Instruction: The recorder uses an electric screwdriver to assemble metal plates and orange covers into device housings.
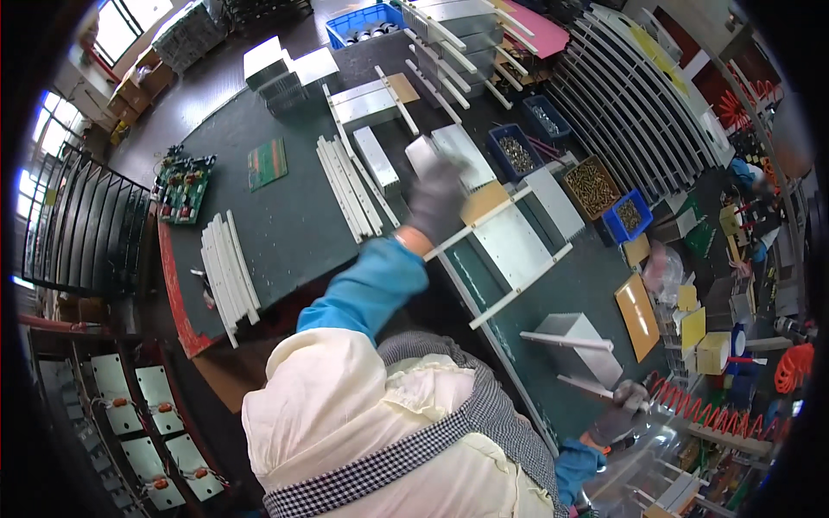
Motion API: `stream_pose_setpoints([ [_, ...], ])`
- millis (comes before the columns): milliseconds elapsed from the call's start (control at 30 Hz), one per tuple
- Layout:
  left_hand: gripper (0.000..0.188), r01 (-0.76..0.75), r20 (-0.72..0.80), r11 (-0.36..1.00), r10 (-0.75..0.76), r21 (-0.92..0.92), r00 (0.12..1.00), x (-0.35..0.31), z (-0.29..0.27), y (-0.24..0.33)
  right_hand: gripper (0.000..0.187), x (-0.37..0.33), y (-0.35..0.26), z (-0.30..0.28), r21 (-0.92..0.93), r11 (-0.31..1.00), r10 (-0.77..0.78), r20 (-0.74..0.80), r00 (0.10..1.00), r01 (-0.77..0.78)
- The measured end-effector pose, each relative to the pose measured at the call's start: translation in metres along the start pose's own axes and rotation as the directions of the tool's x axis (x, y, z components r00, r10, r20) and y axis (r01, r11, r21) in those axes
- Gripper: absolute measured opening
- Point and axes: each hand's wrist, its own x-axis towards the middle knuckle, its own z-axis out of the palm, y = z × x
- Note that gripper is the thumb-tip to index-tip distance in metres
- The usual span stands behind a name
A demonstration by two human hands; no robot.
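My left hand [436, 203], in a dark grey glove, reaches over the middle of the bench beside a small silver metal block [421, 155]. Motion smears its fingers, so whether it touches the block does not show. Close by lies a silver plate [514, 246] with a white strip across each end. At the lower right, my right hand [615, 421], gloved too, is closed near the end of a white strip [587, 387] under a finned silver heat sink [580, 345]. What its fingers hold I cannot make out.
Loose white strips [345, 190] and a green circuit board [183, 188] lie on the dark green bench [294, 233]. Blue bins [628, 216] of small fasteners stand along the far right side. A red coiled hose [708, 414] hangs beside my right hand.
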Motion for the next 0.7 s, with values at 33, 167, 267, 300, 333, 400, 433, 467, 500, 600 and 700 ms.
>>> stream_pose_setpoints([
  [33, 0.046, -0.016, -0.178, 0.970, 0.061, 0.244, 0.982, 0.022, -0.020, -0.047, 0.024, -0.004, -0.001, 0.000, -0.032, 0.999, 0.039, 0.036, 0.999, -0.038],
  [167, 0.049, 0.420, -0.162, 0.492, -0.483, 0.762, 0.861, 0.059, -0.091, -0.219, 0.024, -0.026, -0.004, 0.011, -0.264, 0.963, 0.010, -0.190, 0.982, -0.060],
  [267, 0.059, 0.376, -0.035, 0.461, -0.595, 0.804, 0.803, 0.054, -0.093, -0.286, 0.017, -0.041, -0.013, 0.020, -0.520, 0.835, 0.108, -0.169, 0.980, -0.181],
  [300, 0.058, 0.390, 0.017, 0.526, -0.611, 0.756, 0.792, 0.054, -0.088, -0.301, 0.017, -0.043, -0.012, 0.022, -0.515, 0.835, 0.098, -0.210, 0.973, -0.195],
  [333, 0.066, 0.293, 0.101, 0.573, -0.556, 0.765, 0.825, 0.051, -0.087, -0.314, 0.015, -0.044, -0.012, 0.023, -0.534, 0.824, 0.089, -0.205, 0.975, -0.187],
  [400, 0.069, 0.285, 0.117, 0.631, -0.517, 0.721, 0.848, 0.050, -0.078, -0.333, 0.014, -0.043, -0.007, 0.021, -0.566, 0.812, 0.025, -0.208, 0.978, -0.141],
  [433, 0.063, 0.285, 0.097, 0.678, -0.466, 0.677, 0.879, 0.048, -0.075, -0.340, 0.014, -0.043, -0.004, 0.019, -0.544, 0.822, 0.027, -0.264, 0.964, -0.172],
  [467, 0.053, 0.454, 0.000, 0.787, -0.500, 0.417, 0.866, 0.053, -0.070, -0.350, 0.015, -0.042, 0.001, 0.017, -0.568, 0.806, 0.012, -0.263, 0.965, -0.166],
  [500, 0.042, 0.513, -0.063, 0.835, -0.511, 0.198, 0.857, 0.053, -0.066, -0.357, 0.017, -0.042, 0.005, 0.014, -0.592, 0.794, -0.010, -0.241, 0.970, -0.139],
  [600, 0.025, 0.442, -0.309, 0.896, -0.411, 0.037, 0.858, 0.072, -0.049, -0.384, 0.021, -0.042, 0.018, 0.012, -0.526, 0.821, 0.019, -0.366, 0.930, -0.223],
  [700, 0.024, 0.307, -0.316, 0.881, -0.425, -0.359, 0.848, 0.104, -0.049, -0.418, 0.024, -0.044, 0.024, 0.013, -0.437, 0.860, 0.063, -0.424, 0.904, -0.265],
])
